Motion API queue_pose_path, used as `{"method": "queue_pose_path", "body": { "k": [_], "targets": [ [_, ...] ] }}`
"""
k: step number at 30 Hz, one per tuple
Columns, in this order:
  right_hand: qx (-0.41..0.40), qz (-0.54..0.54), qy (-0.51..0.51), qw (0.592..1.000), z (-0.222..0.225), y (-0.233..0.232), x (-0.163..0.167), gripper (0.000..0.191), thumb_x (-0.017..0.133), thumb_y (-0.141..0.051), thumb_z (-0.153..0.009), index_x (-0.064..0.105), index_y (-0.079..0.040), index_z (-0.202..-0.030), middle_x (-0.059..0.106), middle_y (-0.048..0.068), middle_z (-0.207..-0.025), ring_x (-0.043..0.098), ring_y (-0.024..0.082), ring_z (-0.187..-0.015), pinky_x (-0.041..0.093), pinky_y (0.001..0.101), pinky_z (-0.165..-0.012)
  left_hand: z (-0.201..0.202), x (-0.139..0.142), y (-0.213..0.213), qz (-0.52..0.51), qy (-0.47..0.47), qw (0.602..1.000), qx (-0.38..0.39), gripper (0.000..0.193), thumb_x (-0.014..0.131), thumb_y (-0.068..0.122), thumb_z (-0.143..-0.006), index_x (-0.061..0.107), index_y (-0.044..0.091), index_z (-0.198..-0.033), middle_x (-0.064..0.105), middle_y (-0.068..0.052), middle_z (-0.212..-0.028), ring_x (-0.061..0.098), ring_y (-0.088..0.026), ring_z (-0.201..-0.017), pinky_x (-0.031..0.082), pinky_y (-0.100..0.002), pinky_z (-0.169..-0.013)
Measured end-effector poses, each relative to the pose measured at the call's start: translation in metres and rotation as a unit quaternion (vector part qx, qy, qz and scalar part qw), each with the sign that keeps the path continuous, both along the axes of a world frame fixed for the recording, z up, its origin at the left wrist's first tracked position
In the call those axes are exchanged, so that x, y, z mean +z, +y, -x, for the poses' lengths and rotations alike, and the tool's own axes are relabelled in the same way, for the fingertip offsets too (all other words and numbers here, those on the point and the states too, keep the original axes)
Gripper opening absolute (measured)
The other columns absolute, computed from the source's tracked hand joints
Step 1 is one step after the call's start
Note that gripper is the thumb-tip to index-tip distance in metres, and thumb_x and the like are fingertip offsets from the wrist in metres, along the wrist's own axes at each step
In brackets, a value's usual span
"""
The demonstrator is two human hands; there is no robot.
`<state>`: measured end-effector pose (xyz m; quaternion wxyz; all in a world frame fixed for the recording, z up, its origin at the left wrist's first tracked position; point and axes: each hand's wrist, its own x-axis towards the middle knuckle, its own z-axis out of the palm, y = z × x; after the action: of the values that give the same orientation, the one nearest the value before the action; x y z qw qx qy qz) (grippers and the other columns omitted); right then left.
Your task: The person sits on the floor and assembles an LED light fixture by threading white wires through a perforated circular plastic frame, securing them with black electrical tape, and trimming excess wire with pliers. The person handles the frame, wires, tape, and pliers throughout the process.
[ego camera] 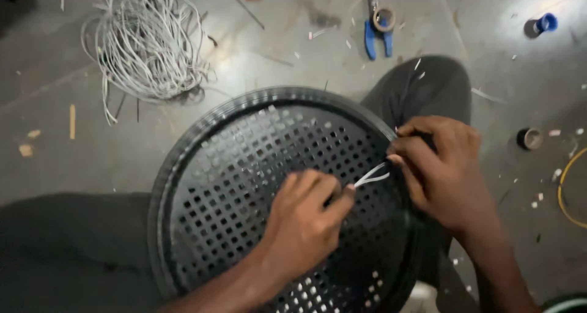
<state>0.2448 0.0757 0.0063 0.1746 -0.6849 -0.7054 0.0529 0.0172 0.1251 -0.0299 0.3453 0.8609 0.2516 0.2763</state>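
A round black perforated grille (232, 166) rests across my lap, its raised rim toward the floor side. My left hand (306, 218) lies on the grille's middle, fingers pinched on a pair of thin white wires (373, 176). My right hand (443, 166) sits at the grille's right rim, gripping the other end of the same wires. The wires stretch a short way between the two hands, just above the holes.
A loose coil of white cable (147, 41) lies on the concrete floor at top left. Blue-handled pliers (378, 35) with a tape roll sit at the top centre. A blue-capped object (541, 24), a small dark roll (529, 138) and a yellow wire (565, 191) lie right.
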Motion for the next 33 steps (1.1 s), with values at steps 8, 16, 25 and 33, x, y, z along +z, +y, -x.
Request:
{"method": "queue_pose_path", "body": {
  "k": [8,16,25,33],
  "targets": [
    [0.129,0.005,-0.026,0.991,-0.015,0.154,-0.013,0.016,0.072,-0.02,-0.103,0.07,-0.006,-0.11,0.066,0.011,-0.101,0.064,0.033,-0.094,0.047,0.0487,-0.088,-0.006,-0.003,0.002,0.049,-0.03,0.998,0.015,0.013,0.069,0.0,-0.078,0.063,0.006,-0.088,0.054,-0.008,-0.087,0.055,-0.027,-0.087,0.041,-0.041,-0.077],
    [0.142,0.085,0.008,0.986,0.056,0.262,-0.061,0.021,0.075,-0.024,-0.094,0.069,-0.004,-0.094,0.067,0.018,-0.099,0.066,0.041,-0.089,0.052,0.0511,-0.075,0.0,-0.01,0.003,0.058,-0.042,0.997,0.006,0.011,0.068,0.003,-0.08,0.061,0.006,-0.088,0.052,-0.009,-0.089,0.054,-0.029,-0.088,0.04,-0.043,-0.077],
    [0.128,0.024,0.008,0.991,0.051,0.263,-0.063,0.019,0.067,-0.015,-0.1,0.066,0.003,-0.105,0.066,0.025,-0.107,0.065,0.044,-0.095,0.052,0.0519,-0.083,0.002,-0.005,0.014,0.057,-0.045,0.997,-0.013,0.018,0.068,0.02,-0.089,0.063,0.004,-0.094,0.052,-0.012,-0.091,0.054,-0.029,-0.088,0.04,-0.042,-0.078],
    [0.005,0.044,0.173,0.984,-0.012,0.091,0.055,0.014,0.065,-0.003,-0.11,0.064,0.007,-0.121,0.071,0.014,-0.105,0.071,0.019,-0.096,0.057,0.0301,-0.089,0.013,0.007,0.014,0.125,-0.009,0.99,-0.06,0.07,0.07,0.058,-0.086,0.069,-0.005,-0.118,0.062,-0.016,-0.103,0.057,-0.031,-0.097,0.043,-0.043,-0.084]
  ]
}}
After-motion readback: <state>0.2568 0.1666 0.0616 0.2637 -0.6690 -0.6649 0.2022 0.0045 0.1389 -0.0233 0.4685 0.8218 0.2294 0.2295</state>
